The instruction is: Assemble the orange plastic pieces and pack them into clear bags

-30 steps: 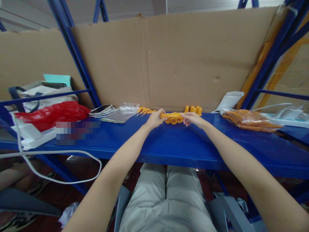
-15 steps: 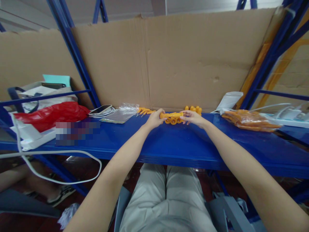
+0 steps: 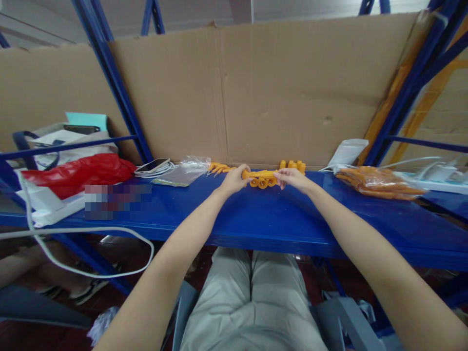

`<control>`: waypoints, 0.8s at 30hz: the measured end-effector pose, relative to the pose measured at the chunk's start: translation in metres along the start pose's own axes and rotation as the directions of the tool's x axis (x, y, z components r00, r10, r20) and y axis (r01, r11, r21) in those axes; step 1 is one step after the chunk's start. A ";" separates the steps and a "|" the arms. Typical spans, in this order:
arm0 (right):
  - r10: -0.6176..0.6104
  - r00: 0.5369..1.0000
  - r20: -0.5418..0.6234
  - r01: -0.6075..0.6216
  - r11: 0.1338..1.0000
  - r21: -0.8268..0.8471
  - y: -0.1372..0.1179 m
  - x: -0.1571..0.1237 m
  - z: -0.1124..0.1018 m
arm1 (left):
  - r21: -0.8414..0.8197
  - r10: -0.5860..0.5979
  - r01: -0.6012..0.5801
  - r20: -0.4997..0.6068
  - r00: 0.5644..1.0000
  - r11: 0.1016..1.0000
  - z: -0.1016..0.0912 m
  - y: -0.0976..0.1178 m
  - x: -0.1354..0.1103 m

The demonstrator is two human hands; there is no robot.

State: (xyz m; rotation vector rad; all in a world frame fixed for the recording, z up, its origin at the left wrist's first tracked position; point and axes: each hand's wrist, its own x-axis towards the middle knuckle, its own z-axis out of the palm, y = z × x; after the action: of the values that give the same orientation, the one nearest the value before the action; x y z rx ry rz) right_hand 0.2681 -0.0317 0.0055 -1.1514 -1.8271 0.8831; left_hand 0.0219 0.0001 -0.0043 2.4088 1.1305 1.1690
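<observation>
A slim yellow plastic piece (image 3: 261,174) lies level between my two hands, just over the blue shelf. My left hand (image 3: 234,180) is closed around its left end, which is wider. At the right end, the fingertips of my right hand (image 3: 293,178) pinch the narrower part. Right below it sits a row of round yellow parts (image 3: 262,183) with dark centres, open ends facing me. Left of my left hand lie several yellow pieces (image 3: 218,168) with thin metal ends. Behind my right hand, yellow blocks (image 3: 291,165) stand upright. Fingers partly hide the held piece.
The blue shelf (image 3: 263,219) runs across, backed by a cardboard sheet (image 3: 274,92). To the left are a clear plastic bag (image 3: 185,174), a phone (image 3: 155,165) with a white cable, and a red bag (image 3: 84,173). A bagged orange bundle (image 3: 378,183) lies right.
My right hand's fingers have drawn together on the right end of the yellow piece, which now looks narrower there. My left hand has stayed nearly still.
</observation>
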 end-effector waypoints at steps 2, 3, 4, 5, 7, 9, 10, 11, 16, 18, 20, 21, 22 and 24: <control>0.018 1.000 0.001 -0.018 1.000 -0.017 0.000 0.000 0.000 | 0.034 0.014 -0.014 -0.010 1.000 0.999 -0.001 0.002 0.000; 0.036 0.999 -0.005 -0.036 0.999 -0.024 0.000 0.000 0.000 | 0.052 0.029 -0.028 -0.019 0.999 0.998 -0.001 0.004 -0.001; 0.057 0.998 -0.012 -0.057 0.998 -0.027 0.000 0.000 0.000 | 0.070 0.050 -0.048 -0.031 0.998 0.996 -0.002 0.005 -0.001; 0.078 0.997 -0.019 -0.078 0.997 -0.023 0.001 0.000 0.001 | 0.090 0.074 -0.070 -0.044 0.996 0.993 -0.002 0.007 -0.001; 0.104 0.994 -0.028 -0.104 0.995 0.012 0.001 0.000 0.004 | 0.135 0.122 -0.112 -0.067 0.990 0.985 -0.003 0.010 -0.001; 0.126 0.992 -0.028 -0.124 0.990 0.073 0.001 0.001 0.008 | 0.179 0.163 -0.146 -0.082 0.983 0.973 -0.003 0.012 -0.002; 0.146 0.989 -0.025 -0.143 0.985 0.100 0.001 0.002 0.009 | 0.199 0.179 -0.159 -0.086 0.980 0.967 -0.003 0.013 -0.002; 0.173 0.985 -0.020 -0.169 0.978 0.118 0.001 0.003 0.011 | 0.217 0.193 -0.169 -0.090 0.977 0.961 -0.003 0.013 -0.002; 0.317 0.947 0.042 -0.320 0.940 0.115 -0.002 0.003 0.012 | 0.216 0.200 -0.177 -0.090 0.976 0.960 -0.001 0.010 -0.001; 0.326 0.944 0.040 -0.329 0.935 0.133 -0.005 0.000 0.009 | 0.189 0.175 -0.155 -0.094 0.980 0.970 0.000 0.008 -0.001; 0.285 0.958 0.002 -0.282 0.945 0.164 -0.008 -0.002 0.007 | 0.163 0.144 -0.127 -0.099 0.985 0.978 0.000 0.005 0.000; 0.254 0.967 -0.020 -0.247 0.953 0.173 -0.009 -0.003 0.006 | 0.149 0.129 -0.113 -0.098 0.987 0.982 0.000 0.004 0.000; 0.224 0.974 -0.040 -0.214 0.961 0.176 -0.010 -0.004 0.005 | 0.135 0.114 -0.100 -0.096 0.989 0.986 0.000 0.003 0.000; 0.190 0.980 -0.057 -0.178 0.969 0.172 -0.009 -0.005 0.005 | 0.107 0.090 -0.080 -0.089 0.992 0.991 -0.001 0.000 0.000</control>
State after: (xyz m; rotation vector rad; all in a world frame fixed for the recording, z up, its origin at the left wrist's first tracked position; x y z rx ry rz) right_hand 0.2612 -0.0400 0.0098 -1.2436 -1.5734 1.0643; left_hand 0.0214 0.0000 -0.0035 2.5266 1.1525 1.2927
